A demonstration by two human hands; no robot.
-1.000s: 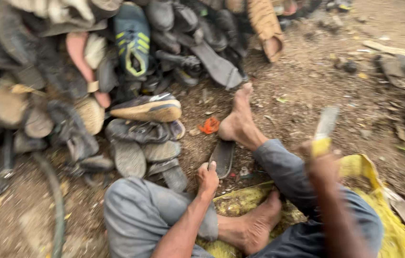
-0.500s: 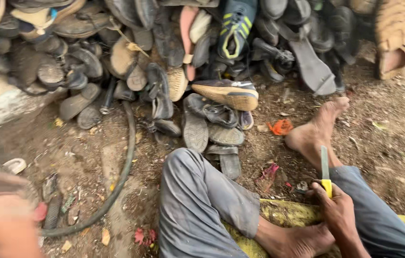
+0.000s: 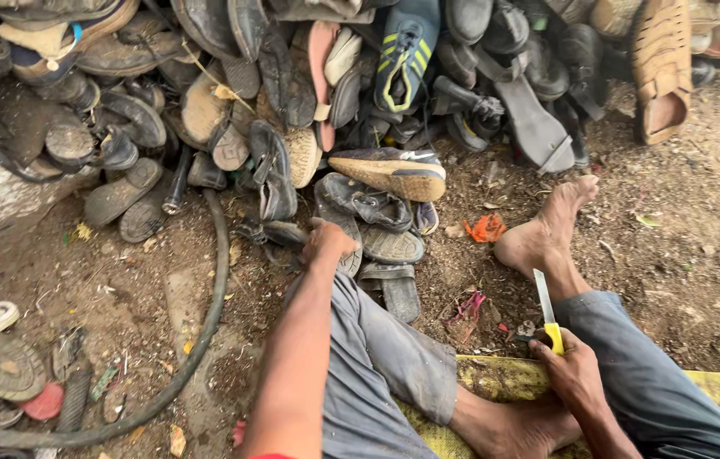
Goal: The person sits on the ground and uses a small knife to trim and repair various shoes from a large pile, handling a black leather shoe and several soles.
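left hand (image 3: 328,240) grip is closed on a dark sole (image 3: 344,223) at the shoe pile's (image 3: 292,102) edge, right hand (image 3: 570,367) grip clamps a yellow-handled knife (image 3: 546,311), blade up

The knife (image 3: 546,306) has a dull metal blade and a glossy yellow plastic handle. The heaped shoe soles (image 3: 389,242) look like worn, matt rubber, dusty and scuffed. The trousers (image 3: 377,365) are soft grey cloth over rough, crumbly dirt ground (image 3: 700,255).

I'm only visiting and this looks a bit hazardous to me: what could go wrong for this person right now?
The right hand holds a yellow-handled knife blade up, close to the bare foot and knee; a slip might cut skin. The left hand reaches into the shoe pile, where stacked soles could slide down onto it. The eyes seem turned to the pile, not the blade.
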